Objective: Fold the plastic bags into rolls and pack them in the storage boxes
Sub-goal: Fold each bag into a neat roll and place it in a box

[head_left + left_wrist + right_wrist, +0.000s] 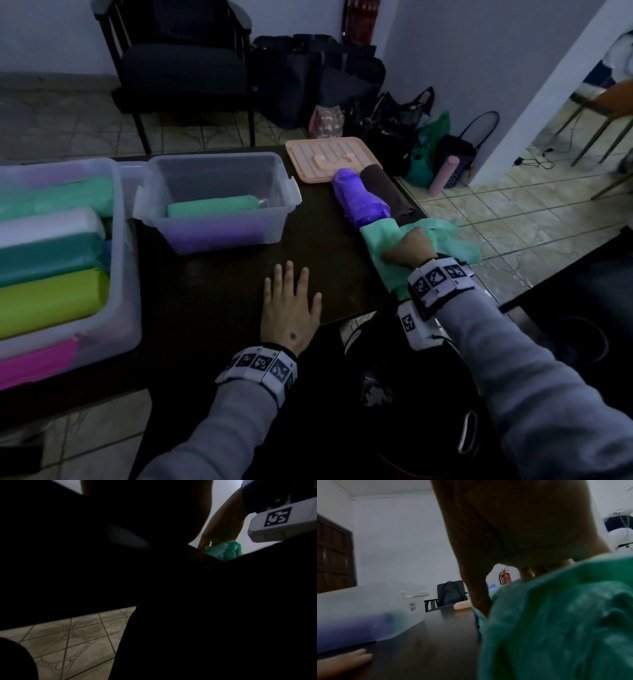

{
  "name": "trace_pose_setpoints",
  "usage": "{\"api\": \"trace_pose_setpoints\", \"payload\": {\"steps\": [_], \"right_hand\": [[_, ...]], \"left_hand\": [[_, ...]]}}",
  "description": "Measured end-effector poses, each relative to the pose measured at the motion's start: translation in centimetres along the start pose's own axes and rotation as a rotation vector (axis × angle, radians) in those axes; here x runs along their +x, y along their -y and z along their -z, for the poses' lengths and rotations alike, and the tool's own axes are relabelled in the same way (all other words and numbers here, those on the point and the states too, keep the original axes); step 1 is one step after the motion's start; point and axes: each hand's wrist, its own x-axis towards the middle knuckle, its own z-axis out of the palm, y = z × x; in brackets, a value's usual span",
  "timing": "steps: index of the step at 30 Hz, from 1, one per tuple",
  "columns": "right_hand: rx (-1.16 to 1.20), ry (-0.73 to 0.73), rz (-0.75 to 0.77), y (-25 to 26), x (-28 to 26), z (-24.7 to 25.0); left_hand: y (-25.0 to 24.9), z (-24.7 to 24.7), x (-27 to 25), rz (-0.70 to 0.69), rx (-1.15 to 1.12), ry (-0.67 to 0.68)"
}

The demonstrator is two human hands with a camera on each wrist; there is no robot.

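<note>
My right hand (409, 248) grips a crumpled green plastic bag (442, 240) at the right edge of the dark table (212, 291); the same green bag (556, 622) fills the right wrist view under my palm. My left hand (291, 301) lies flat on the table, fingers straight, holding nothing. A purple bag (363, 202) and a brown bag (387, 192) lie beyond the green one. A small clear storage box (215, 202) holds a green roll (212, 205) and a purple roll. A large clear box (68, 260) at the left holds several coloured rolls.
A peach lid (332, 157) lies at the table's far edge. Behind the table stand a dark chair (181, 68) and several dark bags (325, 75) on the tiled floor. The table's right edge runs just under the green bag.
</note>
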Motion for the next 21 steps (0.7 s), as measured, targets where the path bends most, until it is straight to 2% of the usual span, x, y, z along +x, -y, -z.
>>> {"api": "trace_pose_setpoints", "payload": {"steps": [4, 7, 10, 12, 14, 16, 19, 21], "right_hand": [[-0.142, 0.104, 0.082, 1.2, -1.7, -1.6], [-0.146, 0.129, 0.173, 2.0, -3.0, -3.0], [-0.226, 0.164, 0.271, 3.1, -4.7, -3.7], [-0.275, 0.192, 0.347, 3.5, -5.6, -4.0], [-0.34, 0.202, 0.447, 3.6, -6.5, -4.2], [-0.412, 0.195, 0.547, 3.6, -7.3, -4.5], [-0.445, 0.22, 0.659, 3.5, -8.2, -4.7], [-0.456, 0.213, 0.728, 3.4, -8.4, -4.6]], "left_hand": [[0.1, 0.0, 0.1, -0.008, -0.042, 0.002], [0.4, 0.6, 0.4, -0.002, -0.226, 0.0], [1.1, 2.3, 0.8, 0.098, -0.574, -0.037], [2.0, 3.6, 1.7, 0.203, -0.702, -0.064], [3.2, 4.5, 3.5, 0.293, -0.786, -0.006], [3.6, 5.2, 5.3, 0.309, -0.797, 0.079], [2.7, 6.1, 7.3, 0.249, -0.625, 0.182], [1.8, 6.2, 8.2, 0.231, -0.607, 0.269]]}}
